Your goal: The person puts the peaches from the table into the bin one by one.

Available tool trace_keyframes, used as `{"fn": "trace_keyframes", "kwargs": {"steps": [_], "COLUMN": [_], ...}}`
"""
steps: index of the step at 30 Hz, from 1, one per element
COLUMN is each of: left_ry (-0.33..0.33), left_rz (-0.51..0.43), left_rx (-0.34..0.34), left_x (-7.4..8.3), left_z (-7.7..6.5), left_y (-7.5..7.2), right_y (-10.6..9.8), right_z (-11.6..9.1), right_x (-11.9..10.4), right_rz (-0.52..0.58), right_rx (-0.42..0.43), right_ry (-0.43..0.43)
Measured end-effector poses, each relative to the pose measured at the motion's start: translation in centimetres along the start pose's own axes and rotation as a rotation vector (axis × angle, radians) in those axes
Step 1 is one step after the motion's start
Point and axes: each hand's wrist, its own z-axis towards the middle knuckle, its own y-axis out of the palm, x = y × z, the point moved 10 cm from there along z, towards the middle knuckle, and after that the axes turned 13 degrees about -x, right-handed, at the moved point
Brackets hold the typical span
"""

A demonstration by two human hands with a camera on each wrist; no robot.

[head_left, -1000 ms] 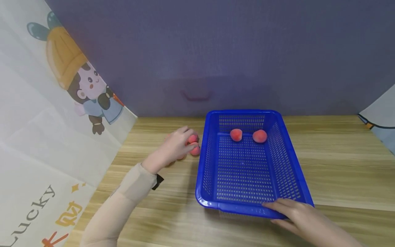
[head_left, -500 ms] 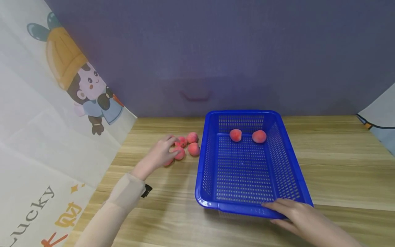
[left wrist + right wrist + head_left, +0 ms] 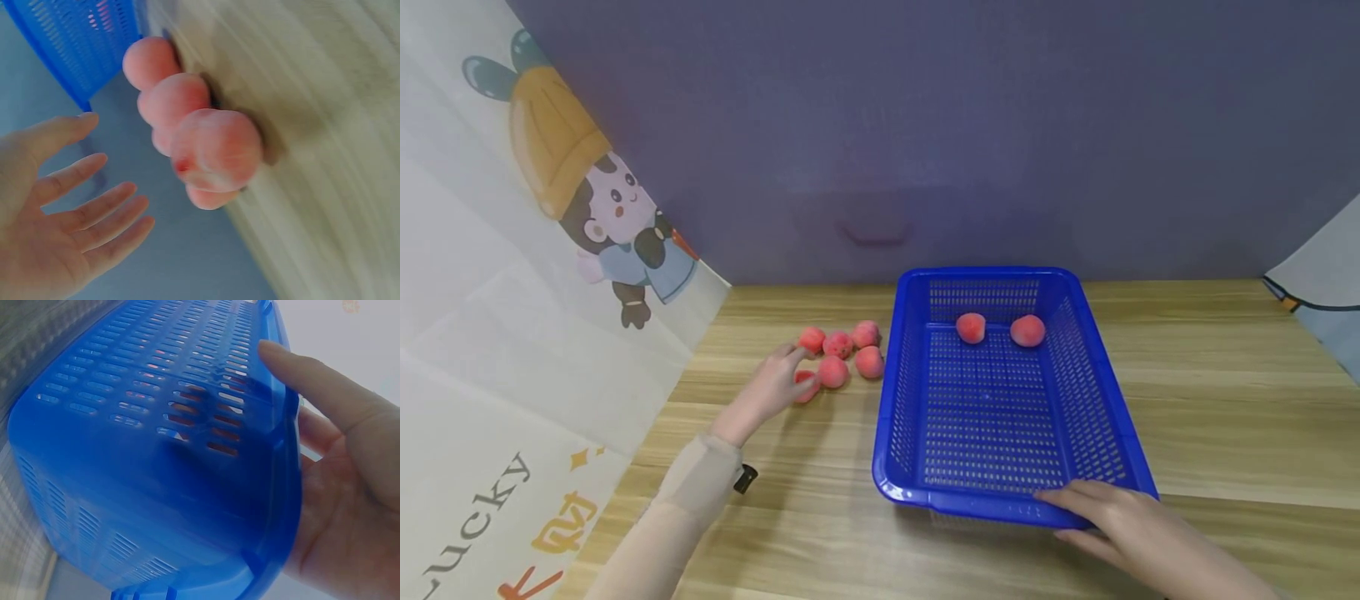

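Basket [image 3: 985,506]: deep blue throughout, patterned with rows of small slots
Loose peaches [image 3: 832,372]: pinkish red
Speckled peach [image 3: 838,344]: pinkish red, dotted with darker spots
Basket peaches [image 3: 1027,331]: coral red, the left one paler along an edge
Table [image 3: 1210,400]: yellowish tan, streaked wood grain
Back panel [image 3: 925,125]: slate violet, plain
Side sheet [image 3: 460,250]: white, printed
Cartoon [image 3: 617,200]: orange cap, teal leaves, pale blue clothes
Lettering [image 3: 478,521]: grey, yellow-orange, red
Sleeve [image 3: 692,492]: cream
Wrist unit [image 3: 746,479]: black
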Motion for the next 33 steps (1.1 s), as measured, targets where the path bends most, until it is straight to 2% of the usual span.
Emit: {"fn": "trace_keyframes", "kwargs": {"steps": [5, 13, 22, 29, 33], "left_ry": [-0.037, -0.081, -0.111, -0.121, -0.126], "left_rz": [0.034, 0.019, -0.013, -0.023, -0.028], "left_rx": [-0.006, -0.044, -0.08, -0.076, -0.079], "left_x": [-1.2, -2.7, -3.8, -4.3, -4.7], "left_z": [0.0, 0.2, 0.4, 0.6, 0.7], "left_y": [0.9, 2.3, 3.4, 3.8, 4.1], "right_y": [0.6, 0.4, 1.3, 1.0, 1.1], "right_z": [0.2, 0.2, 0.3, 0.2, 0.2], "right_x": [0.4, 0.2, 0.6, 0.6, 0.7], "right_rz": [0.035, 0.039, 0.117, 0.088, 0.097], "right_rx": [-0.055, -0.059, -0.167, -0.124, -0.135], "right_ry": [0.03, 0.025, 0.063, 0.046, 0.056]}}
